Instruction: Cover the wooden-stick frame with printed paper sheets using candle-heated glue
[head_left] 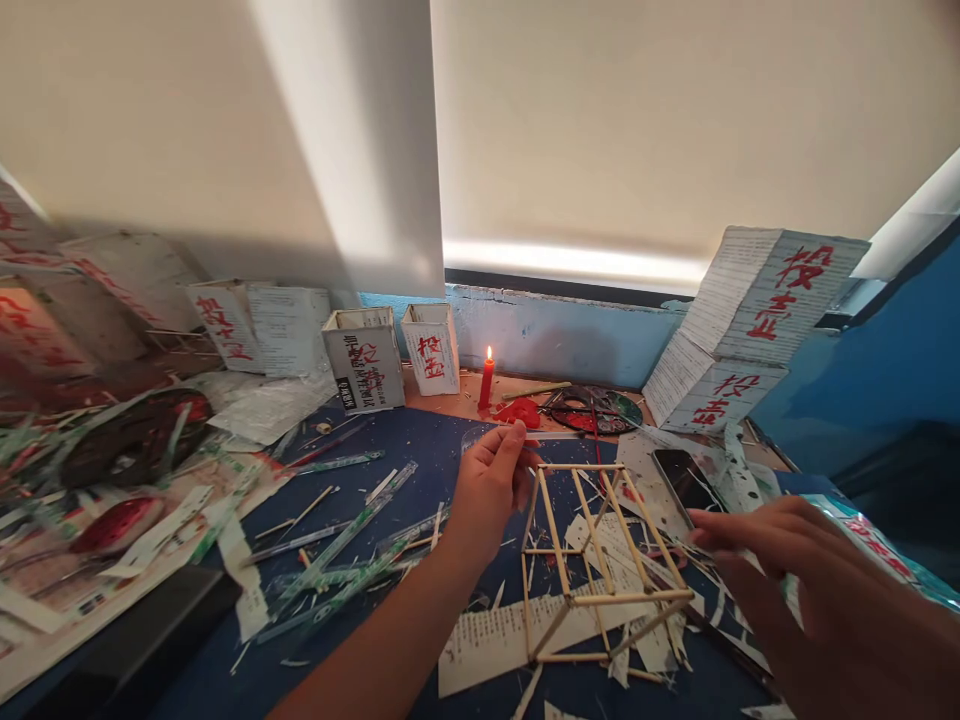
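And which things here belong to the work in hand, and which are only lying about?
Probably in the work:
- stick frame, by the left hand
- lit candle

Probably lying about:
- phone, near the right hand
- plastic strips

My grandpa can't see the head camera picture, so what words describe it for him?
A left hand is beside a stick frame on a messy blue table, with a right hand near a phone. Behind them, a lit red candle stands near paper boxes.
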